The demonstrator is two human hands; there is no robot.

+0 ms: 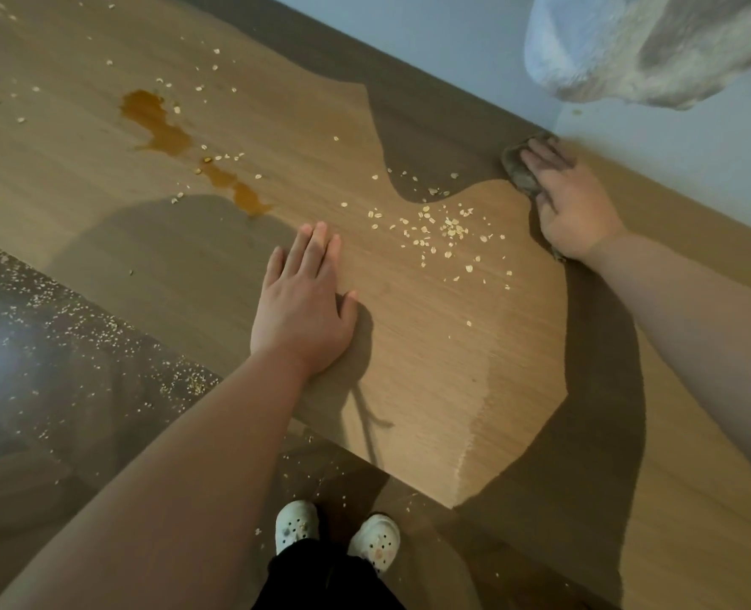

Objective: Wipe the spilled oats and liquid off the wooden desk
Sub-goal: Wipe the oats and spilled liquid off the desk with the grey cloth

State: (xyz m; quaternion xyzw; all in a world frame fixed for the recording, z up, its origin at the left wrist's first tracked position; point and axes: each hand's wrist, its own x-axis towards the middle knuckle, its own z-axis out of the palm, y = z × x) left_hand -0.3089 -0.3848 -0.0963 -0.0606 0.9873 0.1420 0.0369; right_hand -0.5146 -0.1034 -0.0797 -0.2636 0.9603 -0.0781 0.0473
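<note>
Seen from the head camera, a person is leaning over the wooden desk with both arms stretched out. The left hand is lying flat on the bare wood, fingers straight and together, holding nothing. The right hand is pressing down with extended fingers on a dark, crumpled cloth at the far edge of the desk, where it meets the wall. The main scatter of spilled oats is lying between the two hands, nearer the right one and just short of the cloth. The amber liquid is pooling in a broken trail beyond the left hand and off to its outer side, well apart from the cloth, with stray flakes around it. The cloth is looking soft and limp, so it is likely best handled under a flat palm, not pinched. The flakes are looking light and dry, likely to skid and scatter ahead of a fast stroke, while the liquid may smear and make flakes stick. More oats are lying on the dark floor below the left arm, by the person's pale shoes. A blurred pale fluffy shape is hanging beyond the right hand; what it is cannot be told.
</note>
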